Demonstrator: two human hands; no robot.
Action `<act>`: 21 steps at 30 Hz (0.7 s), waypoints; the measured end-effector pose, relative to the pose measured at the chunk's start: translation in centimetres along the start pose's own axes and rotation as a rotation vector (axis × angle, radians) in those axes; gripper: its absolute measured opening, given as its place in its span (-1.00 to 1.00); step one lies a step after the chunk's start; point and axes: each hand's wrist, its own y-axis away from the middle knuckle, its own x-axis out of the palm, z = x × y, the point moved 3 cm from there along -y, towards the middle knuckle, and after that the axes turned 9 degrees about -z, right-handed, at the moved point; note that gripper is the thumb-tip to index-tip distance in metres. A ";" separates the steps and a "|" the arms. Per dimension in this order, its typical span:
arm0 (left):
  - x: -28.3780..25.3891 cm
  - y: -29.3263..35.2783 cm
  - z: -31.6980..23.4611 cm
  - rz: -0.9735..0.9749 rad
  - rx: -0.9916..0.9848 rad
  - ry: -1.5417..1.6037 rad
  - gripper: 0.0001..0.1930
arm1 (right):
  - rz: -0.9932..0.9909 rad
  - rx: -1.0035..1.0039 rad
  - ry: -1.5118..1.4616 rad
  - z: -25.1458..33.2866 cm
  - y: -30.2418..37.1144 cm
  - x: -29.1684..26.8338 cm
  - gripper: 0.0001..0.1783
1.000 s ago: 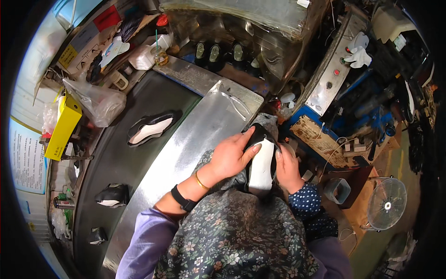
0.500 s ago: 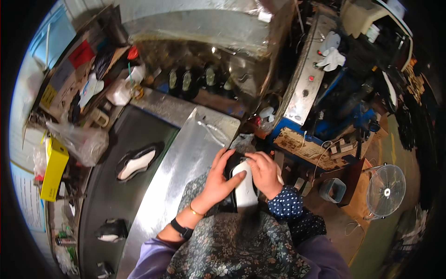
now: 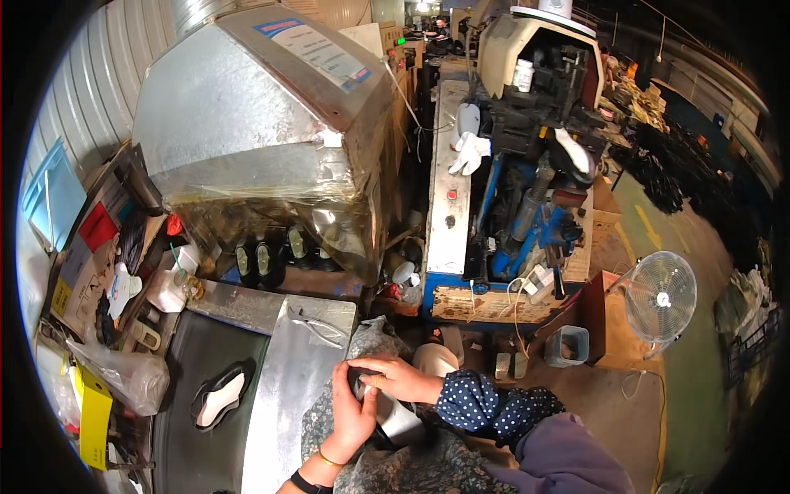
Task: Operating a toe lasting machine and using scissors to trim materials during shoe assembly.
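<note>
A black shoe with a white underside (image 3: 401, 426) rests over my lap, its white face upward. My left hand (image 3: 352, 414) is wrapped round its far end from the left, thumb on the white part. From the right, my right hand (image 3: 403, 380) closes over that same end, its fingertips meeting those of the left. The hands hide most of the black part. Left of me, another black shoe with a white underside (image 3: 220, 401) lies on a dark conveyor belt (image 3: 185, 354).
A bare metal plate (image 3: 284, 387) lies beside the belt, with a thin looped item on it. Several dark shoes stand under a metal hood (image 3: 255, 123). Right are a blue machine (image 3: 527, 239), white glove (image 3: 471, 154), plastic bin (image 3: 566, 346) and fan (image 3: 662, 298).
The view has tilted up and shifted, showing more of the hood and machine. My right hand has moved across the shoe's far end toward my left hand. Both hands stay on the shoe.
</note>
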 end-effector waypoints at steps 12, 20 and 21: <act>-0.1 -5.3 4.1 0.225 -0.304 0.466 -0.46 | -0.428 0.361 -0.029 -3.8 8.6 -0.2 -0.59; 0.9 -1.0 5.4 0.162 -0.612 0.842 -0.47 | -0.122 0.862 -0.023 -5.9 9.2 2.8 -0.27; 1.0 -1.1 5.8 0.146 -0.685 0.791 -0.47 | -0.119 0.871 -0.027 -5.6 8.7 3.0 -0.27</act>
